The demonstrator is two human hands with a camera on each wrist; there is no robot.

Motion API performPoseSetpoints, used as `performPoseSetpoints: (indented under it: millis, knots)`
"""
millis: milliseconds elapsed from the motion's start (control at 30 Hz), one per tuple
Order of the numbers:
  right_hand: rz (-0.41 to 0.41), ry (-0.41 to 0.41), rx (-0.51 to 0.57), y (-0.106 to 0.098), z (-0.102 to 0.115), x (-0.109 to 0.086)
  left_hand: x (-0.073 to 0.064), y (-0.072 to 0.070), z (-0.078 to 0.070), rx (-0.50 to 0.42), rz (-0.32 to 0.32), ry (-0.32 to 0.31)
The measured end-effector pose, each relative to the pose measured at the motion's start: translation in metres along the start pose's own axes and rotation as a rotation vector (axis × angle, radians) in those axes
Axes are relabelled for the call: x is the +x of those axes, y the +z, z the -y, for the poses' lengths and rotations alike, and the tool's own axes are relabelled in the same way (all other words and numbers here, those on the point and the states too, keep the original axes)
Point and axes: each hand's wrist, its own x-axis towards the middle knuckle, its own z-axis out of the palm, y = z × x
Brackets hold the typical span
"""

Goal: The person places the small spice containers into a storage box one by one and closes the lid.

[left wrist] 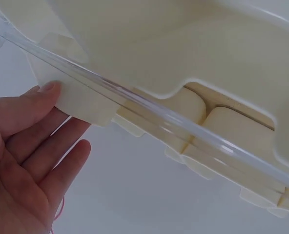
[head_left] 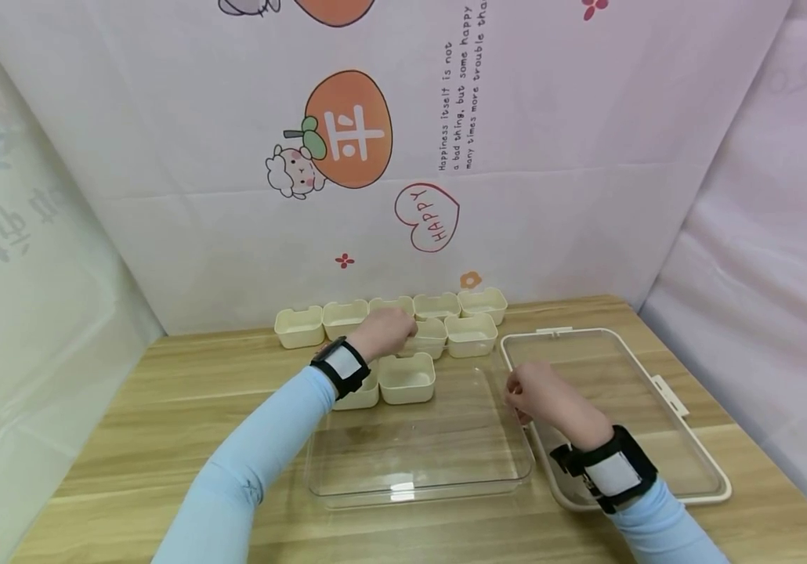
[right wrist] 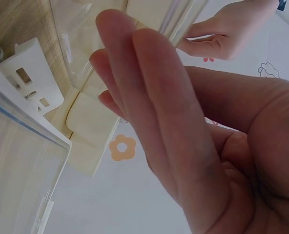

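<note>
My left hand (head_left: pixel 382 333) reaches over the far left part of a clear plastic box (head_left: pixel 347 495). In the left wrist view its thumb and fingers pinch the edge of a small cream bin (left wrist: pixel 81 102), seen partly behind the clear rim. Two more cream bins stand at the box's left end, the nearer right one (head_left: pixel 407 384) showing well. At the box's right wall is my right hand (head_left: pixel 544 399). Its fingers (right wrist: pixel 164 83) stretch out nearly straight along that wall in the right wrist view, with nothing gripped.
Several cream bins (head_left: pixel 299 327) line the back of the wooden table (head_left: pixel 135 439), against a printed white cloth (head_left: pixel 234 235). A clear lid with a white frame (head_left: pixel 717 470) and side latch (head_left: pixel 670 395) lies right of the box, beneath my right forearm.
</note>
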Motion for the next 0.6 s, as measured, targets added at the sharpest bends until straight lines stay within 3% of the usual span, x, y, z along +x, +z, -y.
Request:
performPoseSetpoints:
  millis: [600]
  knots:
    - [-0.019, -0.011, -0.019, 0.002, -0.003, 0.002, -0.011, -0.004, -0.001, 0.02, -0.096, -0.015]
